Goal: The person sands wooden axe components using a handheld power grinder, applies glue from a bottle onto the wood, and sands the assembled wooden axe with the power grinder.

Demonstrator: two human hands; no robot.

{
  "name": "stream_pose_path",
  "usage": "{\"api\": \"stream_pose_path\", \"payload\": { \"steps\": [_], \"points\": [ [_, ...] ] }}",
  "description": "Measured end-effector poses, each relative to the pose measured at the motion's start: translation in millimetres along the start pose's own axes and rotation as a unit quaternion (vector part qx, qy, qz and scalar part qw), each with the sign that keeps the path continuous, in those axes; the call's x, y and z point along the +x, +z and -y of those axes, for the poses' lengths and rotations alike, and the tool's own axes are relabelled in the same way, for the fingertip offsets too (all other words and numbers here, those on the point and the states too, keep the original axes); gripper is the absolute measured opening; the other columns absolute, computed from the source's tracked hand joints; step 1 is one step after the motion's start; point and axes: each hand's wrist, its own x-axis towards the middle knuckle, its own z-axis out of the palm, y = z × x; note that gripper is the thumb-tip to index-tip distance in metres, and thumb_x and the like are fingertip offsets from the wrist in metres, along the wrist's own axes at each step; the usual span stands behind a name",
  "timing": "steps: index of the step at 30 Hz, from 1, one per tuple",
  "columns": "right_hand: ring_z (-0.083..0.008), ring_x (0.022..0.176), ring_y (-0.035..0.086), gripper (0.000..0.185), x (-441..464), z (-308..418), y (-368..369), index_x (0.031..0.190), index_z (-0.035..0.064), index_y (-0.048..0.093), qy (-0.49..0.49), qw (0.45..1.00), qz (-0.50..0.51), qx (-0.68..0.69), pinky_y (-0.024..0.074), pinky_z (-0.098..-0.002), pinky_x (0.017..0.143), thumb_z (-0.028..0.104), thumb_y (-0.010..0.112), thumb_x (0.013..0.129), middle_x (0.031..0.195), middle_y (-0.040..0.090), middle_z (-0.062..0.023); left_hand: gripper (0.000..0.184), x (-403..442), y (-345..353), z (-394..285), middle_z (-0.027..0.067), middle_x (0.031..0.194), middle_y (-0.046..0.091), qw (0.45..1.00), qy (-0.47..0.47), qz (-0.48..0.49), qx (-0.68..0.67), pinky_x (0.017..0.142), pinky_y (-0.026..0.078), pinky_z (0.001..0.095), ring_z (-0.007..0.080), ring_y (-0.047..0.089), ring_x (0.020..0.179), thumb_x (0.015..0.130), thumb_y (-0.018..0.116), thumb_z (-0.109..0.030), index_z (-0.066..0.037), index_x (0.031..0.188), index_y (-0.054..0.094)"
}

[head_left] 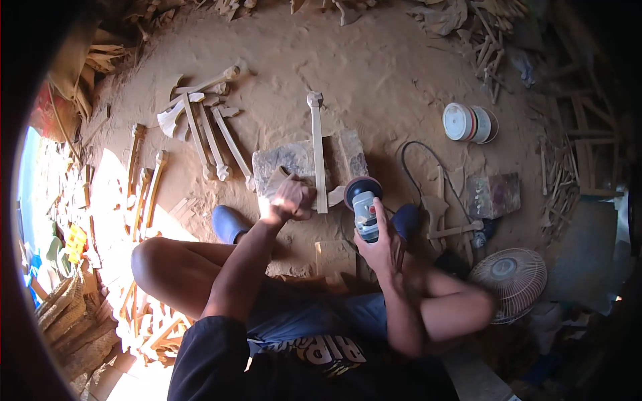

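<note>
My right hand [384,247] is wrapped around the grey body of an angle grinder [365,212], its round disc pointing away from me. Near the disc's left edge shows the pale end of a wooden piece [336,198]. My left hand [291,198] is closed at the front of a worn block [348,154], on a piece of wood mostly hidden by the fingers. I cannot tell if that pale end belongs to the same piece. Between my hands, a long wooden leg [317,147] with a carved knob at its far end lies across the block.
Several carved wooden legs [214,137] lie on the dusty ground [267,67] at the left. To the right are a white bucket [460,122], a black cable [435,157], a second block [493,195] and a fan [509,284]. My blue shoes [229,224] flank the work block.
</note>
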Motion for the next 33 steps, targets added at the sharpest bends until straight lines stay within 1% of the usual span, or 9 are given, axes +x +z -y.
{"api": "stream_pose_path", "payload": {
  "steps": [3, 7, 11, 15, 21, 24, 27, 30, 33],
  "points": [
    [-0.0363, 0.098, 0.073, 0.091, -11.0, 0.6, 5.6, 0.157, 0.0187, 0.04, 0.007, 0.999, 0.039, -0.01, 0.06, -0.0457, 0.077, 0.022, 0.083, 0.076, 0.125, 0.072, -0.0127, 0.013, 7.8, -11.9, -4.7, 0.0118, 0.066, 0.065, 0.984, -0.066, 0.165, 0.012, 0.085, 0.046, 0.042, 0.0335, 0.066, 0.07, 0.057, 0.066, -0.02, -0.012, 0.065, 0.061],
    [-0.0366, 0.098, 0.073, 0.091, -11.5, 11.3, 5.2, 0.157, 0.0195, 0.039, 0.022, 0.998, 0.063, 0.002, 0.06, -0.0468, 0.077, 0.022, 0.082, 0.077, 0.127, 0.071, -0.0128, 0.013, 4.1, -13.9, -7.3, 0.0106, 0.064, 0.066, 0.996, -0.034, 0.086, 0.01, 0.086, 0.044, 0.0395, 0.0334, 0.065, 0.065, 0.058, 0.066, -0.021, -0.013, 0.068, 0.063],
    [-0.0373, 0.098, 0.073, 0.09, -13.2, 14.7, 7.6, 0.158, 0.0194, 0.039, 0.014, 0.997, 0.071, 0.015, 0.0599, -0.0475, 0.076, 0.022, 0.081, 0.078, 0.131, 0.069, -0.014, 0.009, 5.0, -16.6, -7.4, 0.01, 0.064, 0.067, 0.994, -0.035, 0.102, -0.003, 0.084, 0.043, 0.0386, 0.0324, 0.065, 0.065, 0.061, 0.064, -0.019, -0.014, 0.068, 0.063],
    [-0.038, 0.098, 0.073, 0.088, -12.0, 21.3, 7.5, 0.155, 0.0158, 0.046, 0.042, 0.996, 0.078, 0.026, 0.0588, -0.0446, 0.082, 0.019, 0.084, 0.075, 0.121, 0.072, -0.0193, 0.007, 4.8, -13.4, -4.5, 0.0101, 0.065, 0.067, 0.991, -0.041, 0.124, 0.001, 0.085, 0.043, 0.0389, 0.0325, 0.066, 0.066, 0.064, 0.062, -0.018, -0.014, 0.069, 0.063],
    [-0.0382, 0.097, 0.073, 0.088, -10.4, 23.3, 8.5, 0.154, 0.0159, 0.046, 0.042, 0.996, 0.079, 0.021, 0.0587, -0.0449, 0.081, 0.02, 0.085, 0.075, 0.12, 0.073, -0.0187, 0.012, -1.8, 5.0, 3.3, 0.0108, 0.062, 0.063, 0.999, -0.011, 0.035, 0.006, 0.081, 0.044, 0.0427, 0.0332, 0.063, 0.063, 0.068, 0.065, -0.024, -0.013, 0.069, 0.06],
    [-0.0385, 0.096, 0.073, 0.088, -9.6, 24.5, 10.8, 0.154, 0.0159, 0.046, 0.033, 0.996, 0.072, 0.028, 0.0586, -0.0451, 0.081, 0.021, 0.085, 0.075, 0.12, 0.073, -0.0184, 0.009, 2.9, -3.9, -1.8, 0.0093, 0.068, 0.069, 0.992, -0.05, 0.111, 0.014, 0.087, 0.042, 0.038, 0.0298, 0.068, 0.071, 0.063, 0.065, -0.021, -0.014, 0.07, 0.064],
    [-0.0383, 0.099, 0.073, 0.089, -9.6, 25.2, 11.7, 0.155, 0.0166, 0.044, 0.036, 0.996, 0.081, 0.01, 0.0592, -0.0455, 0.08, 0.021, 0.084, 0.076, 0.125, 0.071, -0.0174, 0.01, 6.8, -14.3, -7.0, 0.0093, 0.068, 0.069, 0.99, -0.056, 0.131, 0.006, 0.087, 0.042, 0.038, 0.0298, 0.068, 0.071, 0.063, 0.066, -0.021, -0.014, 0.07, 0.064],
    [-0.0379, 0.103, 0.072, 0.09, -10.2, 22.1, 9.3, 0.158, 0.0183, 0.038, 0.039, 0.995, 0.093, -0.019, 0.0606, -0.0461, 0.079, 0.021, 0.081, 0.079, 0.133, 0.068, -0.0162, 0.01, 4.5, -0.4, -0.4, 0.01, 0.06, 0.062, 0.992, -0.043, 0.119, 0.011, 0.086, 0.044, 0.0407, 0.0307, 0.064, 0.066, 0.075, 0.063, -0.021, -0.013, 0.068, 0.061],
    [-0.0373, 0.104, 0.072, 0.093, -5.9, 17.3, 9.6, 0.159, 0.0189, 0.035, 0.052, 0.993, 0.096, -0.037, 0.0609, -0.0466, 0.08, 0.022, 0.081, 0.079, 0.134, 0.067, -0.0171, 0.011, -1.0, 15.4, 5.9, 0.0114, 0.062, 0.064, 0.993, -0.055, 0.1, 0.033, 0.089, 0.045, 0.0406, 0.031, 0.065, 0.066, 0.077, 0.061, -0.02, -0.013, 0.069, 0.062]
  ]
}}
